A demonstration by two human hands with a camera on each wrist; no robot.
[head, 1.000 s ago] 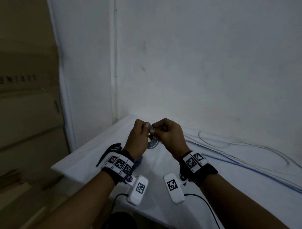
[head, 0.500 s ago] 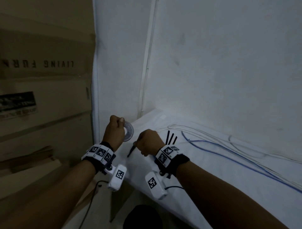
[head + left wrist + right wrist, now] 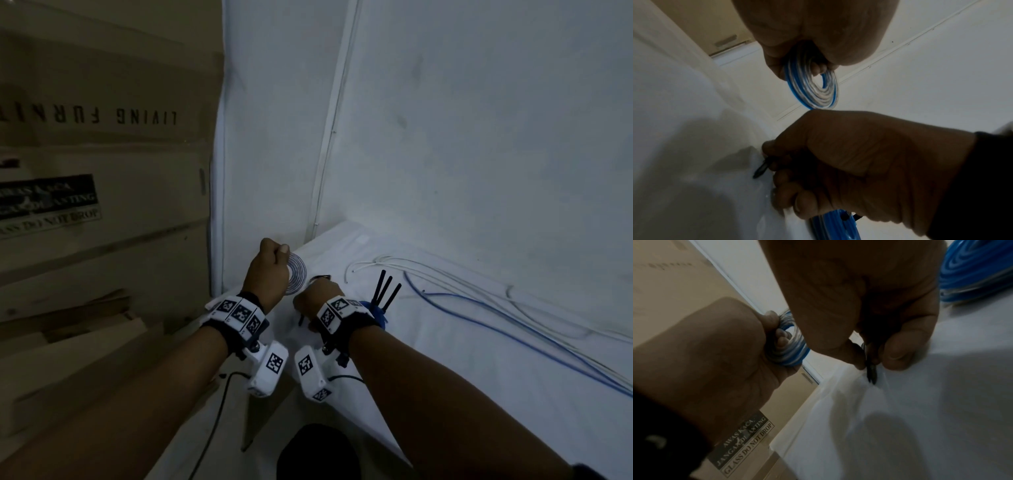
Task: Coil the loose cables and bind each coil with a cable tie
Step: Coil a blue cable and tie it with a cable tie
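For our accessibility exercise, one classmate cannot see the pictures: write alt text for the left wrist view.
A left hand grips a small blue-and-clear cable coil in the air, while below it a right hand pinches a black cable tie over a white table. Another blue coil shows beneath the right hand.

Pretty tight at the table's (image 3: pixel 445 394) left corner: it's boxed in by the wall (image 3: pixel 479 137) behind and cardboard boxes (image 3: pixel 102 240) on the left. Further right, loose cables (image 3: pixel 507 318) are strung across; bare cloth is left nearer the front edge.
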